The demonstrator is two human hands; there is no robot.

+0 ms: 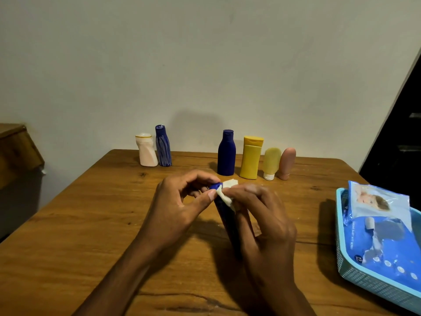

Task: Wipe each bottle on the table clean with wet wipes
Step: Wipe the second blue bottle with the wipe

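Observation:
A dark blue bottle [227, 224] stands in front of me at the table's middle. My left hand [180, 201] pinches its blue cap between thumb and fingers. My right hand [262, 220] wraps round the bottle's upper body and presses a white wet wipe [225, 192] against the neck. Along the far edge stand a white bottle [147, 151], a striped blue bottle [163, 147], a dark blue bottle [226, 153], a yellow bottle [251, 158], a pale yellow tube [271, 163] and a pink tube [287, 163].
A light blue basket [355, 277] at the table's right edge holds a blue pack of wet wipes [382, 226]. The wooden table [91, 213] meets a pale wall at the back. A wooden cabinet [16, 151] stands at the left.

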